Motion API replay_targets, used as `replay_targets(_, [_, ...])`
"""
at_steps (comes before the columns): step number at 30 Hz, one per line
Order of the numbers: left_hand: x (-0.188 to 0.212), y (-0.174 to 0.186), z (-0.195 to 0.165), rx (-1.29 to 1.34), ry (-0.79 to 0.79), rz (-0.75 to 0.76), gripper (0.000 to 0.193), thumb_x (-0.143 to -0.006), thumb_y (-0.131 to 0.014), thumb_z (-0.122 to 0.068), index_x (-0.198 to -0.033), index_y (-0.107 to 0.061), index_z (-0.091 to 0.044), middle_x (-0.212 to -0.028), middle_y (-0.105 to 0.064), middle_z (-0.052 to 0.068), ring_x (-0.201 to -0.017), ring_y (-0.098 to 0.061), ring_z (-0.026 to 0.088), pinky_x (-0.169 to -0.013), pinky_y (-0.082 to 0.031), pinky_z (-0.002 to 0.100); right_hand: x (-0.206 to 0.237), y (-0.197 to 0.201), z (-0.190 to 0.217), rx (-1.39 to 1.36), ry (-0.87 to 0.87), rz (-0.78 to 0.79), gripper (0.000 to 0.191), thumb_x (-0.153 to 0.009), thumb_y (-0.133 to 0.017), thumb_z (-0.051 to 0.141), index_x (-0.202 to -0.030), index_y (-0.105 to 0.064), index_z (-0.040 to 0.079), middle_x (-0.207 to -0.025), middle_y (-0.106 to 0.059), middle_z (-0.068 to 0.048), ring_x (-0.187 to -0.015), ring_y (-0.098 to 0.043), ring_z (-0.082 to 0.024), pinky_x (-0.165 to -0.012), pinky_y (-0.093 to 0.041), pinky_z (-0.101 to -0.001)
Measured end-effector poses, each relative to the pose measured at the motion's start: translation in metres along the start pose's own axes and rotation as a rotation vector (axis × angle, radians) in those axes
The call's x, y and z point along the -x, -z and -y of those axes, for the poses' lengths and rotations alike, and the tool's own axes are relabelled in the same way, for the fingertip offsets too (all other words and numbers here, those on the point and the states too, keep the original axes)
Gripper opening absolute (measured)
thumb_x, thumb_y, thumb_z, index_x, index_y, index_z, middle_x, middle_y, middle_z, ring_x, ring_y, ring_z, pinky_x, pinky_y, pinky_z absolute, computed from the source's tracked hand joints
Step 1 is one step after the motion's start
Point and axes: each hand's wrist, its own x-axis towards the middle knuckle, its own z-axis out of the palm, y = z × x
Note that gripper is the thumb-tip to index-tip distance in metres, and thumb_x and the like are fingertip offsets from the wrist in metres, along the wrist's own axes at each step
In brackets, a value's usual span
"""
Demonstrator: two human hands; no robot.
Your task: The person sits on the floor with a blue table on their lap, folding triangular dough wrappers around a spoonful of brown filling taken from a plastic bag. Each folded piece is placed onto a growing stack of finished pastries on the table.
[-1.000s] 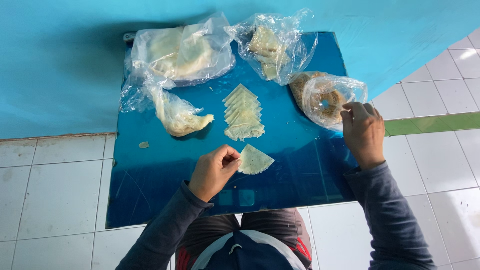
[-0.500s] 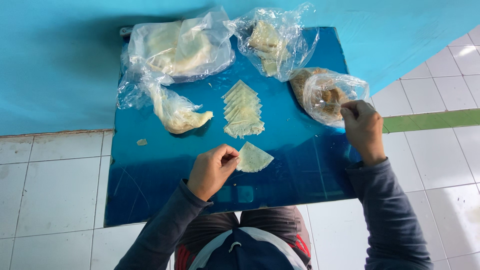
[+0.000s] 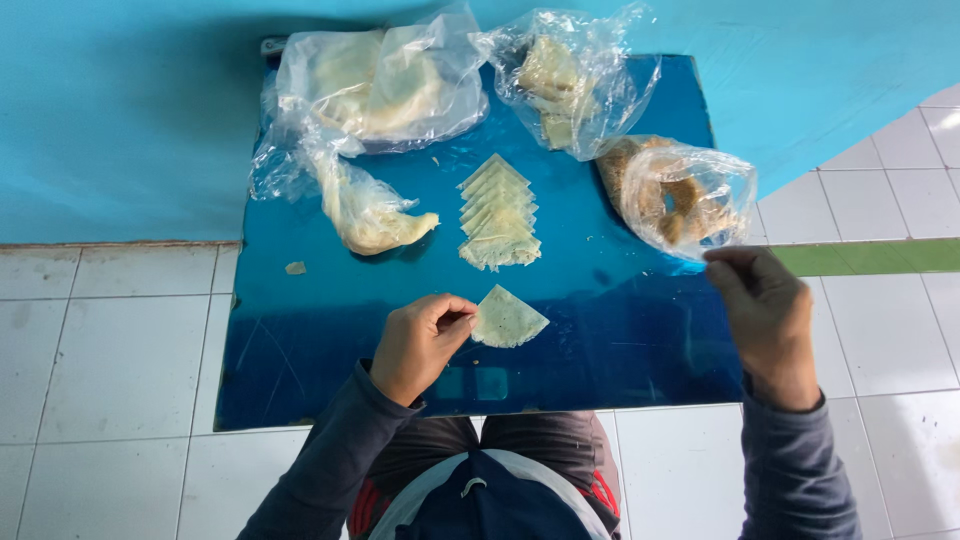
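One folded pastry triangle (image 3: 508,318) lies on the blue worktop (image 3: 300,340), its corner pinched in my left hand (image 3: 420,345). My right hand (image 3: 768,322) grips the edge of the filling bag (image 3: 680,195); a stack of triangles (image 3: 497,215) sits just beyond.

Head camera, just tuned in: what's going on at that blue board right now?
A person sits over a blue board laid on a white tiled floor. The left hand pinches the edge of a single triangular dough sheet lying flat on the board. The right hand grips the lower edge of a clear bag of brownish filling. A row of folded triangles lies mid-board, with three more clear bags of pale dough at the far side.
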Motion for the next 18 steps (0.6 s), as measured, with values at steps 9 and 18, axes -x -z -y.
replay_targets(9, [0.002, -0.007, -0.002, 0.01, 0.009, -0.052, 0.013, -0.092, -0.074, -0.009, -0.102, -0.072, -0.002, -0.093, -0.077, 0.009, -0.08, -0.077, 0.015, -0.068, -0.064, 0.027, 0.021, -0.083, 0.036, 0.047, 0.236, 0.445, 0.012, -0.092, -0.071, 0.011, -0.103, -0.073, 0.007, -0.09, -0.071, -0.003, -0.073, -0.062, -0.013, -0.067, -0.049, -0.0284])
replay_targets(18, [0.004, -0.007, -0.005, -0.028, -0.007, -0.061, 0.011, -0.093, -0.073, -0.009, -0.1, -0.072, -0.002, -0.091, -0.077, 0.009, -0.076, -0.076, 0.016, -0.065, -0.063, 0.027, 0.023, -0.107, 0.04, 0.354, 0.634, 0.308, 0.008, -0.093, -0.073, 0.019, -0.099, -0.074, 0.014, -0.087, -0.069, 0.001, -0.083, -0.058, -0.015, -0.082, -0.036, -0.0346])
